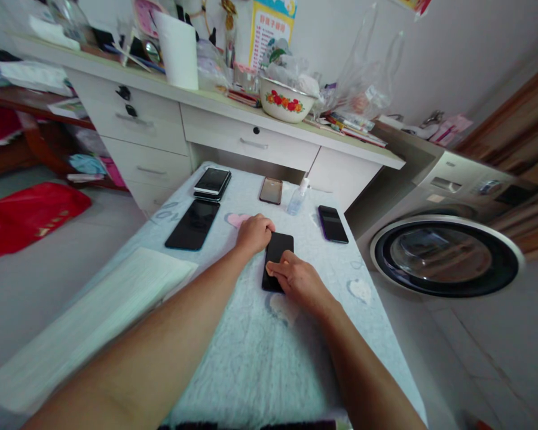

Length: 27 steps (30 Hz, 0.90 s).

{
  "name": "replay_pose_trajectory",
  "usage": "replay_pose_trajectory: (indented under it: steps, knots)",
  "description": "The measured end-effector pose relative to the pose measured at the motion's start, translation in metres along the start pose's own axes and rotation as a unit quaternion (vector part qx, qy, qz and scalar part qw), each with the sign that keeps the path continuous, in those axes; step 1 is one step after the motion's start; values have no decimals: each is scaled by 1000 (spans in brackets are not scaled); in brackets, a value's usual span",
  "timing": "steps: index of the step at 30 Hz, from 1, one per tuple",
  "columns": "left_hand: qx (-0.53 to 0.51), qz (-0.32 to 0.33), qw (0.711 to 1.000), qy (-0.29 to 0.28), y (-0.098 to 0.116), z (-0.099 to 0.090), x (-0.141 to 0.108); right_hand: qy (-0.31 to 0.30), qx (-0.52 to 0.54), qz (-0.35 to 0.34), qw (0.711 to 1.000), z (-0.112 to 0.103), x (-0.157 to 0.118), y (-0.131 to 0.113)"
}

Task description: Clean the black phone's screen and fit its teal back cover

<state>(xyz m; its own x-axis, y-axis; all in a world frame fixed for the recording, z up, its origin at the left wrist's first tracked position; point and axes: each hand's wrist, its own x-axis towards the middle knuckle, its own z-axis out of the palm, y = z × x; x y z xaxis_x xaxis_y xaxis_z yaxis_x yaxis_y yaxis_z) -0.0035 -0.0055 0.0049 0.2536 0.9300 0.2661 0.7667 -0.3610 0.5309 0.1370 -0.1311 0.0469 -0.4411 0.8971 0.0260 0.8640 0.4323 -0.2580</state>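
Note:
A black smartphone (280, 243) lies face up on the cloth-covered table, between my two hands. My left hand (254, 233) is closed, its curled fingers at the phone's upper left corner, holding it there. Fingers pressed together, my right hand (298, 278) rests on the lower part of the screen. Whatever may be between those fingertips is too small to make out. Beyond the phone stand a clear spray bottle (298, 198) and a brownish phone case or phone (271, 191). Another dark phone with a purple edge (333, 224) lies at the right.
At the left lie a large black tablet or phone (192, 224) and a small stack of devices (212, 181). A long pale folded sheet (98, 316) runs along the left edge. Behind is a white desk (251, 141) holding a floral bowl (287, 100); a washing machine (446, 255) stands right.

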Motion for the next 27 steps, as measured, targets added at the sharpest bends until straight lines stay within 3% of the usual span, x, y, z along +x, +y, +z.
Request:
replay_pose_trajectory:
  steps: [12, 27]
  knots:
    - [-4, -7, 1000, -5, 0, -2, 0, -37, 23, -84, 996, -4, -19, -15]
    - [0, -3, 1000, -8, 0, -1, 0, -17, 38, -17, 999, -9, -47, 2]
